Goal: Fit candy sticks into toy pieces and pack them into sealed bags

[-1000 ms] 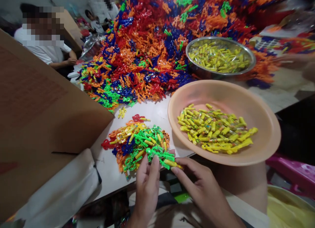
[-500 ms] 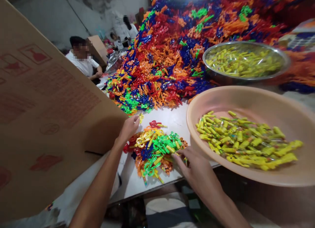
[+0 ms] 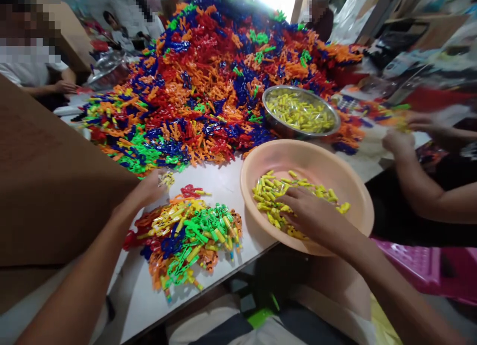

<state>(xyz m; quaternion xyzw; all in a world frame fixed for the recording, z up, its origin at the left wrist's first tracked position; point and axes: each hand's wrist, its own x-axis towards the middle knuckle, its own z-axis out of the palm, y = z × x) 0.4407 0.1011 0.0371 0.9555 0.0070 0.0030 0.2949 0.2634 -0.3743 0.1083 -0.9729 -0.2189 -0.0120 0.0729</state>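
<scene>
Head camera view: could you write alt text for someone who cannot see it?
A person's right hand reaches into yellow pieces in a peach basin, while the left hand touches a yellow toy beside a small pile of toys on a white table.

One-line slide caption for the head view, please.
Left hand at a yellow toy piece; right hand in the peach basin of yellow pieces.

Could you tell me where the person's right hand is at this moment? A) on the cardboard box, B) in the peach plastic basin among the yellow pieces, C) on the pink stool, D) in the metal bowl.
B: the right hand rests on the yellow pieces inside the peach plastic basin.
</scene>
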